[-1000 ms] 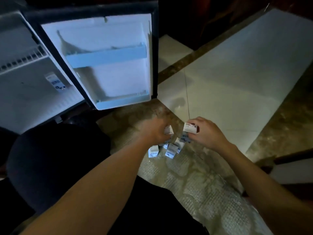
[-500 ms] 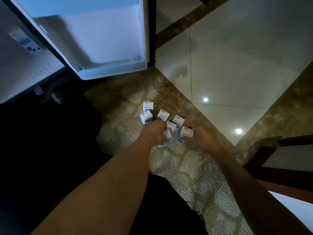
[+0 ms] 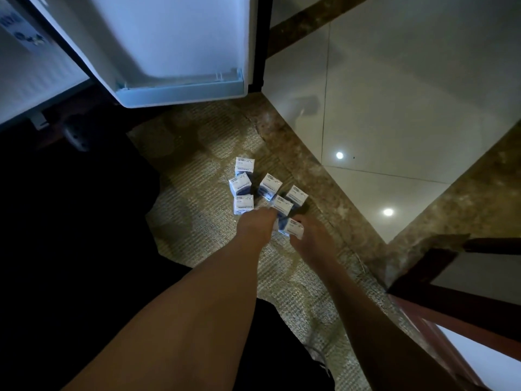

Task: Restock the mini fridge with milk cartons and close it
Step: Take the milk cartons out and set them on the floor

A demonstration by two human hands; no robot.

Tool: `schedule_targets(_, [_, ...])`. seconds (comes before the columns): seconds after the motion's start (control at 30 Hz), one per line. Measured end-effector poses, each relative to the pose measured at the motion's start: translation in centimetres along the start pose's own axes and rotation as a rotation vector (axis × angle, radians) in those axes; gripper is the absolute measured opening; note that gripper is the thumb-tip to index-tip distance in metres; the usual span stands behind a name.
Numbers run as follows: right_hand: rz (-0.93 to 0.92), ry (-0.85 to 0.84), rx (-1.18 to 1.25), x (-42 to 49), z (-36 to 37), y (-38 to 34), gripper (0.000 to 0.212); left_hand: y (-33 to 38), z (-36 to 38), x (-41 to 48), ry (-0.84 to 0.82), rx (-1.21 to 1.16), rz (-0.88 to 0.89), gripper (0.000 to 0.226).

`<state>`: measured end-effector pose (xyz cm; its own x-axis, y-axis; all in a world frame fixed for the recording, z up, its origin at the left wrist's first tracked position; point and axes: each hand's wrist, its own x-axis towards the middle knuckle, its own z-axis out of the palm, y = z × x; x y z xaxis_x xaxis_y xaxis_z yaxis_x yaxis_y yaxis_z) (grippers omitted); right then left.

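Boxy milk cartons [image 3: 244, 182] cluster on the woven rug [image 3: 197, 170] below the open fridge door [image 3: 180, 52].
The right hand [image 3: 313, 235] grip clamps one carton [image 3: 294, 229]; the left hand [image 3: 255, 227] grip curls beside it, perhaps empty, I cannot tell. Glossy tile [image 3: 394, 94] lies open past the door's edge.

Six small white milk cartons [image 3: 270, 186] with blue print stand in a loose cluster on the rug [image 3: 197, 170] — three in a column on the left, three to the right. A seventh carton [image 3: 293, 229], nearest, is gripped by the right hand [image 3: 311, 242]. Beyond, the mini fridge door [image 3: 180, 52] stands open — white inside.
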<state>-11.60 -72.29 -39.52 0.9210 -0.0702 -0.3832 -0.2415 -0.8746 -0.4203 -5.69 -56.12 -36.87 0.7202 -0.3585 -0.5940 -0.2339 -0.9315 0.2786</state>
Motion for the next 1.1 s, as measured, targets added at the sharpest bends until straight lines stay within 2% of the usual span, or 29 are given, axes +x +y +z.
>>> schedule_targets(0.2, [-0.002,0.029,0.029,-0.6,-0.5,-0.3,0.053,0.0,-0.6,-0.6,0.02,-0.011,-0.003,0.039])
schedule_targets(0.33, [0.035,0.047,0.171,-1.3,-1.3,-0.7,0.052,-0.3,-1.8,-1.7,0.009,-0.004,-0.019,0.042])
schedule_targets(0.47, [0.058,0.064,0.196,-2.4,-2.9,-2.2,0.04,-0.1,-4.3,-2.9,0.008,0.002,-0.015,0.04])
schedule_targets(0.67, [-0.091,0.067,0.187,-2.7,-6.8,-5.4,0.025,0.7,-9.7,-5.5,0.067,0.087,0.038,0.047])
schedule_targets(0.8, [-0.119,0.073,0.135,-1.9,-9.8,-8.4,0.035,-0.1,-13.1,-6.9,0.114,0.121,0.039,0.035])
schedule_targets(1.0, [-0.31,0.168,0.013,-1.1,-14.6,-15.2,0.041,-3.2,-19.3,-10.9,0.266,0.172,0.036,0.054])
schedule_targets(1.1, [-0.404,0.188,-0.008,-1.0,-16.9,-19.3,0.034,-5.2,-22.0,-12.5,0.365,0.185,0.025,0.049])
